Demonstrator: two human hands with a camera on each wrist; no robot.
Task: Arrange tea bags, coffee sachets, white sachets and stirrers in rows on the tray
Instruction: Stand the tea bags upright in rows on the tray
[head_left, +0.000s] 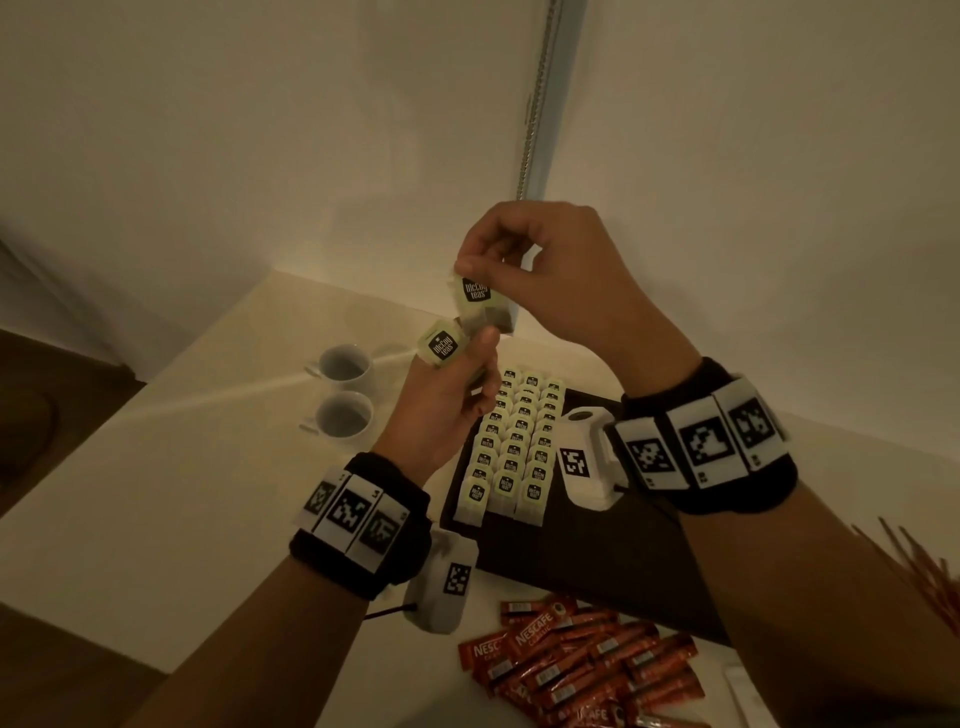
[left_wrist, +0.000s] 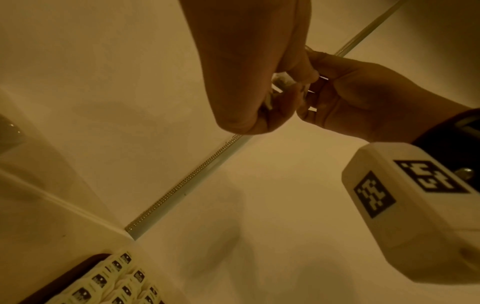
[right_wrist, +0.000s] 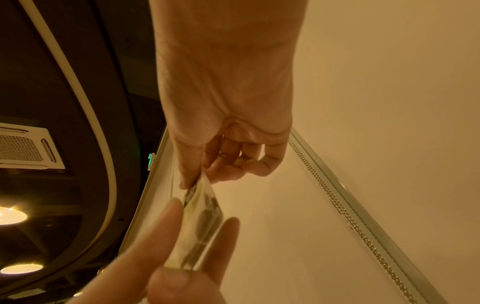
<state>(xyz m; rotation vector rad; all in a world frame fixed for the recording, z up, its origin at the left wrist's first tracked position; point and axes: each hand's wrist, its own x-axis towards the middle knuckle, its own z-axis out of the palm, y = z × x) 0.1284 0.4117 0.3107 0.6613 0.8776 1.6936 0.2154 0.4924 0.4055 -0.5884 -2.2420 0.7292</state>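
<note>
Both hands are raised above the dark tray. My right hand pinches the top of a pale green tea bag between thumb and fingers. Just below, my left hand grips a small bunch of tea bags, which touches the pinched one. In the right wrist view the right hand pinches the tea bag while the left fingers hold its lower end. Three rows of tea bags fill the tray's left side. Coffee sachets, a white sachet and stirrers lie off the tray.
Two white cups stand left of the tray on the pale table. The table sits in a wall corner. The tray's right half shows bare dark surface. The table's left edge drops to a dark floor.
</note>
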